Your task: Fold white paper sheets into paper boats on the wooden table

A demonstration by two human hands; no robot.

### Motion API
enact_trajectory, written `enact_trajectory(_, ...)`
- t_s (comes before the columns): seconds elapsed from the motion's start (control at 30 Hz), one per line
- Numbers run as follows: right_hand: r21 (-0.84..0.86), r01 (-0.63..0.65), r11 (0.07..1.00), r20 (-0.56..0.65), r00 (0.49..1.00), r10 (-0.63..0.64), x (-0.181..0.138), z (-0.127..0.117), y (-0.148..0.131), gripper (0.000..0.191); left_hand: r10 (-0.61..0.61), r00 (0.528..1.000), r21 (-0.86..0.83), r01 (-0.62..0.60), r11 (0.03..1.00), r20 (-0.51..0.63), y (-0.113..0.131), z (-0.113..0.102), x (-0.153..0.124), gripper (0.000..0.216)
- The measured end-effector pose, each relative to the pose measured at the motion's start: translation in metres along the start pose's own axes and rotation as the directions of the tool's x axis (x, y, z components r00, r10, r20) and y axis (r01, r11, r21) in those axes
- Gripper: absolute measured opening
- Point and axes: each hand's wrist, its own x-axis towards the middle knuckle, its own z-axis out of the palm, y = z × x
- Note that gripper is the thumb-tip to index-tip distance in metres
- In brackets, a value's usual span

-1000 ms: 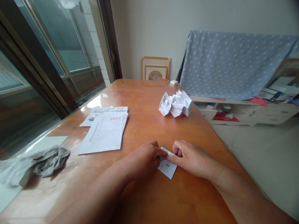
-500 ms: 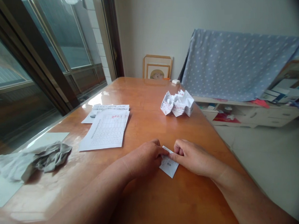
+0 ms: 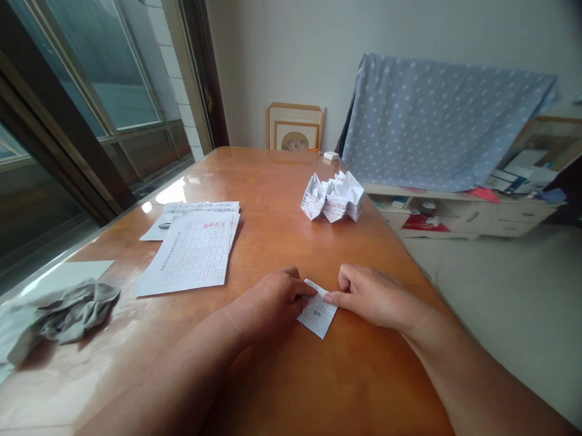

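Observation:
A small square of folded printed paper (image 3: 318,315) lies on the brown wooden table in front of me, one corner pointing towards me. My left hand (image 3: 276,304) is closed at its left side, with a fingertip pressed on its upper part. From the other side my right hand (image 3: 373,298) holds the right edge with the thumb on top and the other fingers curled in. Whether any fingers reach underneath is hidden. Beyond the hands stands a cluster of folded white paper pieces (image 3: 333,197) with red and dark print.
Printed sheets (image 3: 195,252) lie to the left, with a dark pen-like object on them. A grey cloth (image 3: 78,310) rests at the far left. A small white box (image 3: 331,156) sits at the table's (image 3: 260,180) far end. A cabinet (image 3: 466,218) stands to the right.
The view has swung slightly right, so everything sits further left. My right thumb has slid outward to the paper's right edge, away from the left fingertip, and the gap between my hands is wider.

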Motion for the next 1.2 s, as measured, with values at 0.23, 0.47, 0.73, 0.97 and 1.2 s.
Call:
enact_trajectory(0.23,0.055,-0.026,0.998,0.023,0.999,0.025,0.002,-0.005,0.024,0.035,-0.016,1.0,-0.003,0.016,1.0,0.018,0.004,-0.003,0.0,0.024)
enact_trajectory(0.47,0.357,0.137,0.924,0.026,0.987,-0.157,0.005,0.003,0.011,0.018,0.013,1.0,-0.005,-0.013,1.0,0.007,-0.001,0.0,0.0,0.024)
enact_trajectory(0.73,0.258,0.176,0.95,0.015,0.982,-0.186,0.004,0.016,-0.005,0.026,0.086,0.995,-0.059,-0.083,0.995,0.05,-0.004,-0.007,-0.005,0.033)
enact_trajectory(0.97,0.164,0.116,0.98,0.042,0.991,-0.125,0.007,0.017,-0.01,0.039,0.124,0.987,-0.076,-0.117,0.99,0.101,-0.013,-0.014,-0.006,0.041)
enact_trajectory(1.2,0.026,0.07,0.997,0.037,0.997,-0.071,0.009,0.016,-0.02,0.059,0.049,0.993,-0.101,-0.038,0.994,0.107,-0.013,-0.019,-0.004,0.052)
